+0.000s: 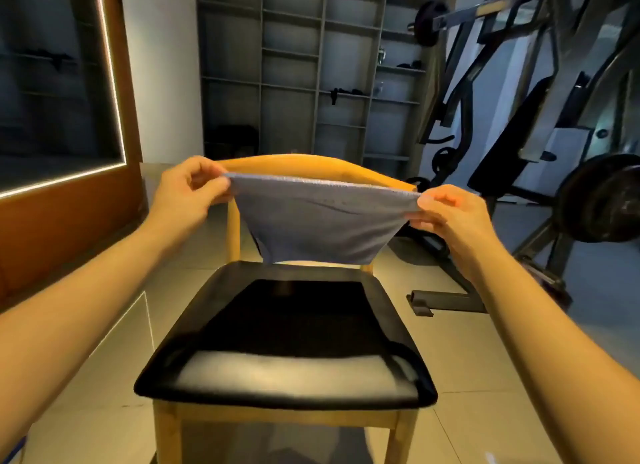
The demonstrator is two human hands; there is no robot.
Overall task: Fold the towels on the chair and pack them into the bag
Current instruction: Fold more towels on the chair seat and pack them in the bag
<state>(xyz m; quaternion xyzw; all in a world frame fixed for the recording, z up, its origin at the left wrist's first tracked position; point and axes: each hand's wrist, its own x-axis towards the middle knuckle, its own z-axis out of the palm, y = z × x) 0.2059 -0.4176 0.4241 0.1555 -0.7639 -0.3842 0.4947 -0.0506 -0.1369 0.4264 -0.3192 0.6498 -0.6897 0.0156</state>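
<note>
The person held a grey-blue towel point(317, 221) up in the air in front of the curved backrest of a wooden chair point(377, 418). The left hand point(188, 190) pinched the towel's upper left corner between thumb and curled fingers, and the right hand point(446, 210) pinched the upper right corner the same way. The top edge ran taut between the two hands, tilting slightly down toward the right. The cloth hung doubled, narrowing toward its bottom edge, which hung just above the back of the seat; whether it touched the seat could not be told. On the chair's black padded seat point(166, 377) lay a dark flat cloth point(294, 321), spread over the middle. Behind the chair stood grey open shelving point(294, 65), and to the right a weight machine point(540, 93) with a plate point(602, 197) on it. The floor was pale tile point(485, 377).
</note>
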